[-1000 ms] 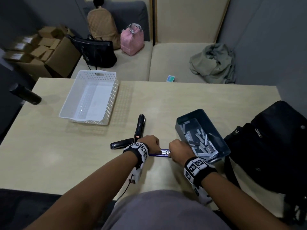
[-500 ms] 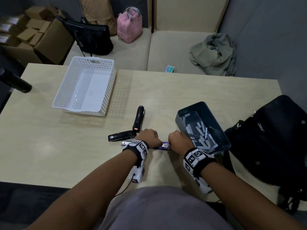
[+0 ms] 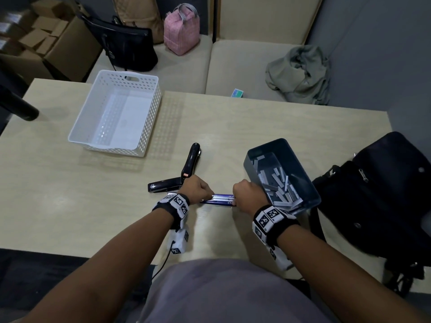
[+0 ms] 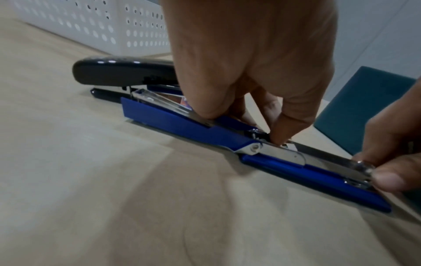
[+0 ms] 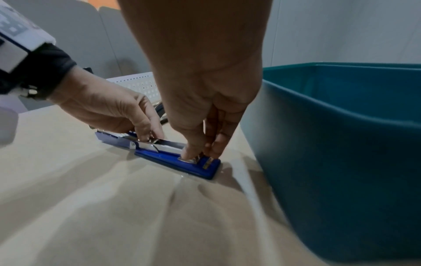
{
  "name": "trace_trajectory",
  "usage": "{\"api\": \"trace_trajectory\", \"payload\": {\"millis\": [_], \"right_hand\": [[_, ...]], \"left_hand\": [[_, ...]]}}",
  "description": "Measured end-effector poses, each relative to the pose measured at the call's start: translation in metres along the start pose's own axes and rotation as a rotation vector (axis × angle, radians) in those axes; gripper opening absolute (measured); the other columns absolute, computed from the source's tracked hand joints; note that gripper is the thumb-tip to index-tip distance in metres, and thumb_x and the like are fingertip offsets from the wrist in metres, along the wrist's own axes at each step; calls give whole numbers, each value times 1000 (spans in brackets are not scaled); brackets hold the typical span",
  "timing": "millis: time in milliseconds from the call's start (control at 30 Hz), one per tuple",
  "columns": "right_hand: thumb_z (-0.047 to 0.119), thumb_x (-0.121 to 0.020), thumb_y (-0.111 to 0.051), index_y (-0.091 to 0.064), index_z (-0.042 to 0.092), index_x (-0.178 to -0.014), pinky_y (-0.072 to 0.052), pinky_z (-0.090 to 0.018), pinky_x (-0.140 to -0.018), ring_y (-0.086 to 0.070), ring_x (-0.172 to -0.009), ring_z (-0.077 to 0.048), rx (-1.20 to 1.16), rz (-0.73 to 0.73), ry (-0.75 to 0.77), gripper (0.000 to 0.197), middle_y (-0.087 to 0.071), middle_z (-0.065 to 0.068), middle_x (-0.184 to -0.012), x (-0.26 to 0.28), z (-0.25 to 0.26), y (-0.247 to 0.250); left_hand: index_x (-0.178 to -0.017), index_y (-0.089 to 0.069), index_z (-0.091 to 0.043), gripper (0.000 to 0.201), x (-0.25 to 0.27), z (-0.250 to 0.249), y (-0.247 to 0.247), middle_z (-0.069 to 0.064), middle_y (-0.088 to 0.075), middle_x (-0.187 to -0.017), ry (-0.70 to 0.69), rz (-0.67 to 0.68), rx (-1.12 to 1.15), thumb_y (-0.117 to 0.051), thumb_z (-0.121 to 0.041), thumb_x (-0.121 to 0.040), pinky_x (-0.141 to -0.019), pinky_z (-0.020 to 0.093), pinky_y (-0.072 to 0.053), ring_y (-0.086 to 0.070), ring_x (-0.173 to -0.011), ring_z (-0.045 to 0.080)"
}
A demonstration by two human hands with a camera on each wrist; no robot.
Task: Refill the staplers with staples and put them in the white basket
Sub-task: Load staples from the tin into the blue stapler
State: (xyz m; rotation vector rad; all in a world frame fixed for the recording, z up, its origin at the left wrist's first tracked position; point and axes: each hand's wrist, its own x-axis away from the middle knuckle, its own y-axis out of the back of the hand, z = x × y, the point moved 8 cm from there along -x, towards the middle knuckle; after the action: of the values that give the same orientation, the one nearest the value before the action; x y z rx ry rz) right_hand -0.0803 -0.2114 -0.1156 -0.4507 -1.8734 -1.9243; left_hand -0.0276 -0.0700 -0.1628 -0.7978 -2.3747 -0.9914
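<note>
A blue stapler (image 3: 220, 199) lies folded out flat on the table in front of me. My left hand (image 3: 207, 193) holds its cover half, fingertips pressing at the hinge, as the left wrist view shows for the hand (image 4: 241, 115) and the stapler (image 4: 182, 124). My right hand (image 3: 238, 198) pinches the front end of the metal staple rail; the right wrist view shows that hand (image 5: 201, 151) on the stapler (image 5: 159, 156). Two black staplers (image 3: 191, 160) (image 3: 165, 185) lie shut just behind my left hand. The white basket (image 3: 151, 122) stands at the far left with nothing in it.
A dark teal bin (image 3: 247, 159) with several staple strips (image 3: 279, 187) stands right beside my right hand. A black bag (image 3: 384, 194) fills the table's right edge. A black bottle (image 3: 21, 106) lies at the far left. Behind the table, a sofa holds bags and a grey garment.
Both hands stay on the blue stapler. Its left end now shows past my left wrist, unlike a second ago. The head view has tilted slightly.
</note>
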Motion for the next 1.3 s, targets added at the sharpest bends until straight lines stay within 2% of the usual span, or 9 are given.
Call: {"api": "trace_trajectory", "payload": {"millis": [200, 300, 433, 567, 667, 867, 933, 1200, 1300], "right_hand": [[25, -84, -69, -65, 11, -111, -57, -37, -79, -67, -96, -29, -182, -25, 21, 31, -65, -10, -110, -4, 4, 24], [22, -88, -65, -73, 13, -108, -57, -32, -85, -69, -89, -20, -571, -275, -3, 23, -74, -6, -101, -5, -13, 74], [8, -88, -58, -76, 10, -93, -52, -13, -73, -70, -76, -17, -842, -598, -239, 19, -76, -7, -84, 7, -90, 114], [5, -85, -61, -78, 9, -92, -54, -33, -93, -70, -95, -24, -646, -205, -321, 19, -76, -10, -98, -7, -133, 60], [13, -81, -69, -73, 16, -85, -58, -37, -84, -69, -91, -28, -418, 57, -310, 7, -72, -12, -104, -6, -137, 11], [15, -90, -63, -67, 9, -99, -55, -38, -82, -66, -99, -33, -189, 102, -272, 12, -66, -14, -111, -8, -130, -4], [9, -90, -60, -67, 6, -102, -53, -38, -80, -66, -102, -34, -126, 95, -242, 14, -65, -16, -115, -10, -126, -5], [6, -86, -63, -71, 7, -99, -53, -33, -84, -66, -102, -30, -470, 95, -254, 16, -68, -13, -108, -26, -134, 11], [-5, -83, -62, -68, 9, -116, -53, -26, -69, -70, -79, -18, -655, 91, -259, 37, -73, -10, -93, -28, -144, 26]], "left_hand": [[-40, -69, -29, 39, -2, -2, 0, 17, -76, -80, -45, 77, 10, -63, 1, -64, -73, 41, -61, -71, -77, 27], [-41, -70, -28, 40, -5, -2, 2, 18, -76, -78, -51, 102, 20, -62, 4, -63, -77, 45, -61, -73, -83, 30], [-38, -68, -29, 47, -10, 1, -1, 14, -76, -74, -59, 122, 10, -57, 9, -63, -79, 46, -61, -72, -86, 30], [-37, -67, -28, 44, -11, 2, -2, 3, -76, -67, -70, 122, 24, -59, 7, -64, -80, 43, -60, -73, -86, 27], [-42, -70, -27, 29, -12, 3, -5, 16, -76, -76, -63, 130, 29, -63, -4, -58, -75, 40, -61, -73, -82, 27], [-48, -73, -17, 37, -19, 3, -5, 17, -76, -83, -48, 113, 8, -59, 11, -67, -53, 12, -49, -63, -54, -3], [-56, -76, -8, 28, -20, 2, -6, 18, -76, -83, -38, 114, 10, -60, 13, -66, -53, 11, -48, -63, -54, -3], [-38, -68, -26, 49, -21, 2, -6, 17, -75, -81, -55, 118, 36, -58, 14, -64, -69, 23, -53, -68, -71, 13], [-40, -70, -26, 48, -22, 3, -7, 14, -75, -79, -61, 127, 28, -59, 14, -64, -64, 19, -52, -67, -65, 5]]}}
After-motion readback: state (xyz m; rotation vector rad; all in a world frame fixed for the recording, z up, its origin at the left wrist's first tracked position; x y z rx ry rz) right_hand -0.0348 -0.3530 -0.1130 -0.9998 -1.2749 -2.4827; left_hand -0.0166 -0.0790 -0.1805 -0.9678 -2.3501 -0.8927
